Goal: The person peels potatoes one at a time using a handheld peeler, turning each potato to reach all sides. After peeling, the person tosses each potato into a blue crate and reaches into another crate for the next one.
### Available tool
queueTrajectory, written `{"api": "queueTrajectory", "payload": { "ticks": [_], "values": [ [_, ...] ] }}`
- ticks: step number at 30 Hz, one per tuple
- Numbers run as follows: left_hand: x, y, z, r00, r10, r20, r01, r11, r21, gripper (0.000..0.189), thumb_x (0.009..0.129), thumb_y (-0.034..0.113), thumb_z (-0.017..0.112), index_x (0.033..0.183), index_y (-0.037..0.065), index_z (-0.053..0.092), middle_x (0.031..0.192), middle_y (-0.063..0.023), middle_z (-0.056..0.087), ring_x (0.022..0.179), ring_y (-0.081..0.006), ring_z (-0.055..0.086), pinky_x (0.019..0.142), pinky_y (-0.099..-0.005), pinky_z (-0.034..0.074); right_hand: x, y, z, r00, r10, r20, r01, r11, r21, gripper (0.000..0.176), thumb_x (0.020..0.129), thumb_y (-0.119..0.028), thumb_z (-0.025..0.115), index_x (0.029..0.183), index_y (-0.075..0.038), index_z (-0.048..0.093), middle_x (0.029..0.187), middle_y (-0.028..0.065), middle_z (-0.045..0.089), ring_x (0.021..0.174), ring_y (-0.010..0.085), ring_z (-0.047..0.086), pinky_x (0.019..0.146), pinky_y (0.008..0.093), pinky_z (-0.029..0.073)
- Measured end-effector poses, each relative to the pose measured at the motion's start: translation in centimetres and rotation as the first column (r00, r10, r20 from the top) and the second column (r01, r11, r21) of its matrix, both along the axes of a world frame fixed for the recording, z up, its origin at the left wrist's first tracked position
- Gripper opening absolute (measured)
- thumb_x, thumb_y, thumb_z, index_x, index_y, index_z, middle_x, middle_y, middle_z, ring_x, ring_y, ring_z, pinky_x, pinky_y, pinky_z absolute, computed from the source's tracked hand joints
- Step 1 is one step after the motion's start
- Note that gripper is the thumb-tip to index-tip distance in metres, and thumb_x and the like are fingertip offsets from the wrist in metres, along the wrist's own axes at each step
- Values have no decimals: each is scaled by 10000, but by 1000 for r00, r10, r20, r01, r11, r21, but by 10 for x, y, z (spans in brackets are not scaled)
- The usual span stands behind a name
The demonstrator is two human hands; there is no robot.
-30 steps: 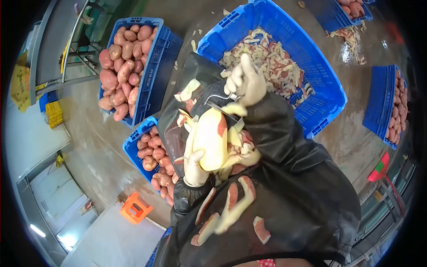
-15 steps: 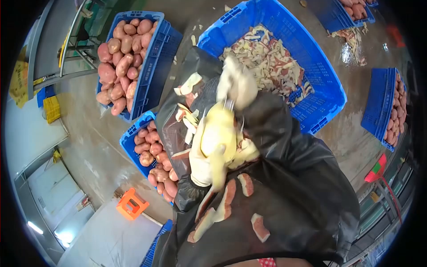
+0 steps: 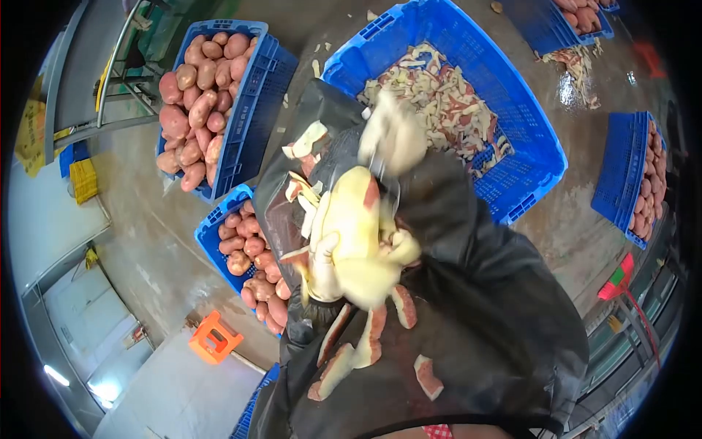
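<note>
My left hand [image 3: 324,263], in a pale glove with a dark cuff, is closed around the left side of a large, mostly peeled potato [image 3: 349,208]. A patch of red skin remains on its upper right. My right hand [image 3: 397,135], also gloved and blurred by motion, is closed at the potato's far end around a metal peeler [image 3: 377,165], of which only part shows. A smeared pale peel [image 3: 369,282] lies over the potato's near end. Thick peel strips [image 3: 371,336] with red skin rest on the black apron [image 3: 482,329] covering my lap.
Ahead stands a blue crate [image 3: 523,132] holding many peelings [image 3: 439,95]. Crates of red potatoes [image 3: 205,88] stand at the left, with a lower one [image 3: 252,249] beside my lap. Another potato crate [image 3: 618,175] is at the right. An orange stool [image 3: 214,338] sits lower left.
The potato has turned in my left hand, bringing a red skin patch into view. A blurred pale peel now shows at its near end. My right hand stays near the far end.
</note>
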State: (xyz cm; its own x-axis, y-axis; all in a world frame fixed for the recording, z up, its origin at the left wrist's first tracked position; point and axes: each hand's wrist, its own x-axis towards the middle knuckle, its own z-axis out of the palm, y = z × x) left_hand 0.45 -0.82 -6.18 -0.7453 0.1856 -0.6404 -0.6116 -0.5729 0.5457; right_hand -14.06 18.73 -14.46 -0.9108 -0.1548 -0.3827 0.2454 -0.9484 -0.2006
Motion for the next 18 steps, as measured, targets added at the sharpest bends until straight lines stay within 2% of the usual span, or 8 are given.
{"api": "queueTrajectory", "payload": {
  "ticks": [2,4,5,8,12,14,16,18],
  "values": [
    [-8,10,13,997,17,-78,-18,1000,-13,668,804,185,545,1400,62,269,1323,-119,445,1177,-243,476,991,-368,384,1,-9,8,997,-35,62,29,996,84,368,898,-372,515,620,-142,441,547,1,481,528,125,494,458,302,403],
    [-5,6,-2,999,33,-17,-34,999,-19,600,797,334,568,1312,75,401,1193,-122,545,984,-246,581,750,-408,507,15,-15,18,923,-15,-385,-218,803,-554,421,909,-423,482,615,-125,439,551,12,482,525,139,512,514,306,420],
    [-3,7,1,988,114,107,-117,993,26,530,799,347,570,1242,75,469,1110,-112,595,934,-252,603,680,-365,523,32,-14,39,883,345,-319,-392,915,-94,430,931,-422,441,623,-121,444,548,19,476,517,149,510,575,309,438],
    [-13,13,27,973,49,224,-88,982,166,459,847,359,506,1211,78,500,1076,-125,609,884,-262,618,659,-364,534,0,-4,-7,996,-74,39,54,925,377,354,927,-384,463,689,-124,447,540,6,443,510,155,484,607,362,452],
    [-3,0,17,980,-31,197,-83,834,545,447,896,340,431,1247,66,469,1097,-136,599,914,-259,609,689,-359,534,22,-18,33,918,64,-391,-292,777,-558,372,921,-367,493,664,-100,464,534,17,449,546,206,537,586,383,465],
    [-4,8,19,972,98,215,-101,995,4,615,867,453,449,1303,25,380,1188,-155,545,1049,-332,555,888,-479,473,36,-38,71,993,19,-120,-24,999,-40,398,927,-355,485,651,-70,456,533,58,457,468,221,531,481,343,454],
    [-14,-3,31,985,-90,146,20,906,423,644,827,357,586,1326,30,343,1179,-149,536,1052,-281,556,903,-440,466,35,-43,66,985,125,-121,-110,987,119,392,934,-413,445,703,-97,465,533,36,449,490,220,523,497,374,451],
    [-14,8,35,847,-488,-209,358,816,-453,720,750,146,684,1352,36,306,1190,-127,512,1056,-230,545,916,-382,451,35,-40,60,983,131,-130,-109,980,167,400,934,-410,445,687,-97,457,530,39,445,488,219,514,499,372,449]
  ]
}}
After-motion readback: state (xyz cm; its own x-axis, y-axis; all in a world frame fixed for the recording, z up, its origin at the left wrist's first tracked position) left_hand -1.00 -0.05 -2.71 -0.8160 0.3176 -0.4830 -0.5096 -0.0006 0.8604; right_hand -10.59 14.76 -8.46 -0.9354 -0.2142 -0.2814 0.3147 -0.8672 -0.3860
